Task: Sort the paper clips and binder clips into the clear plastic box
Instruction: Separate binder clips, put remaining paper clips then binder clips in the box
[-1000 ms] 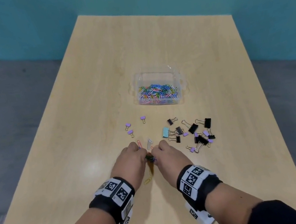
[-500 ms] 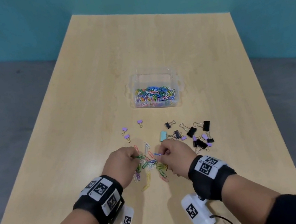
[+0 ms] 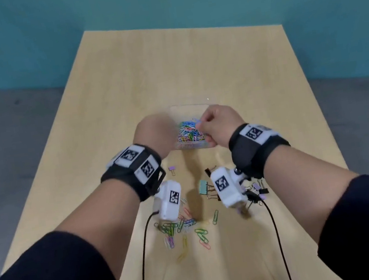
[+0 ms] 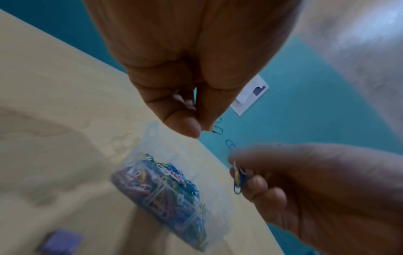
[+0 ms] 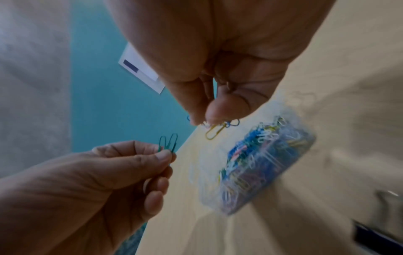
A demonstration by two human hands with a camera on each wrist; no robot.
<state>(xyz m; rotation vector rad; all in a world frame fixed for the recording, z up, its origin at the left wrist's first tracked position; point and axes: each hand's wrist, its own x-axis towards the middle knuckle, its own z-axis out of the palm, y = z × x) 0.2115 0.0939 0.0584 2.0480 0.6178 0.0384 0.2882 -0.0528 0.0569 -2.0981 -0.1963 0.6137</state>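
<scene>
The clear plastic box point(image 3: 194, 146) holds a heap of coloured paper clips point(image 3: 188, 131). Both hands hover over it. My left hand point(image 3: 153, 132) pinches green paper clips point(image 5: 167, 143) between thumb and fingertips. My right hand point(image 3: 214, 123) pinches a small bunch of yellow, blue and white clips point(image 5: 214, 131) above the box point(image 5: 261, 163). Loose paper clips point(image 3: 182, 226) lie on the table near me. Black and purple binder clips point(image 3: 254, 191) and a mint one point(image 3: 203, 186) lie to the right, partly hidden by the wrist cameras.
A small purple binder clip point(image 3: 171, 169) lies left of the others. The wooden table point(image 3: 191, 66) ends at a teal wall point(image 3: 157, 0); grey seating point(image 3: 11, 141) flanks it on both sides. Camera cables hang from both wrists over the near table edge.
Both hands have risen from the loose pile near me and moved forward over the box, each carrying pinched paper clips. The view has tilted with them.
</scene>
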